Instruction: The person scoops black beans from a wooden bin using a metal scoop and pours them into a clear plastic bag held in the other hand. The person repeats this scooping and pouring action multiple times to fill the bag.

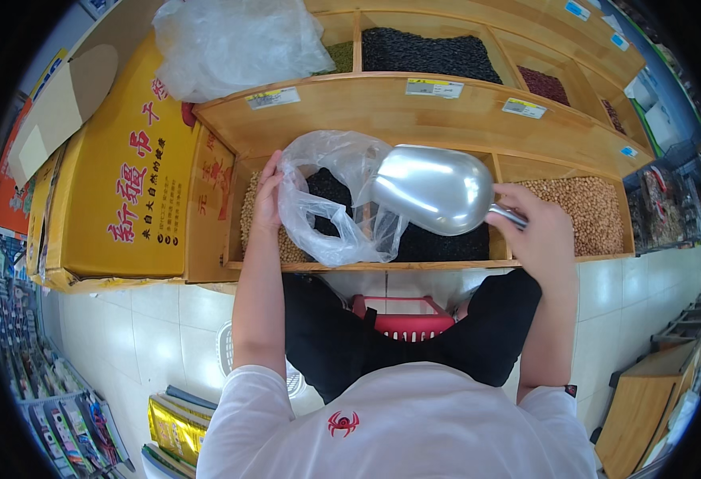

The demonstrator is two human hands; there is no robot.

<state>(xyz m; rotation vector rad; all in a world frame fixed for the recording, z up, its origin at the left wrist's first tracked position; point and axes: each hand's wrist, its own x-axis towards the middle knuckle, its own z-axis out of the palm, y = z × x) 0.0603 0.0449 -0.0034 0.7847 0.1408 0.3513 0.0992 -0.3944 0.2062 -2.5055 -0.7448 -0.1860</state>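
My left hand grips the left rim of a clear plastic bag and holds it up over the wooden bins. Dark grains show within the bag's mouth. In my right hand is the handle of a shiny metal scoop, whose broad front end overlaps the bag's right side. No grains can be made out on the scoop's visible surface. Below the scoop lie black grains in the middle bin, partly hidden by scoop and bag. Pale beans fill the bin beneath my left hand.
Tan beans fill the right bin. Behind, a raised row holds black beans and red beans, with crumpled plastic bags at its left. A yellow cardboard box adjoins the bins. A red plastic basket sits between my legs.
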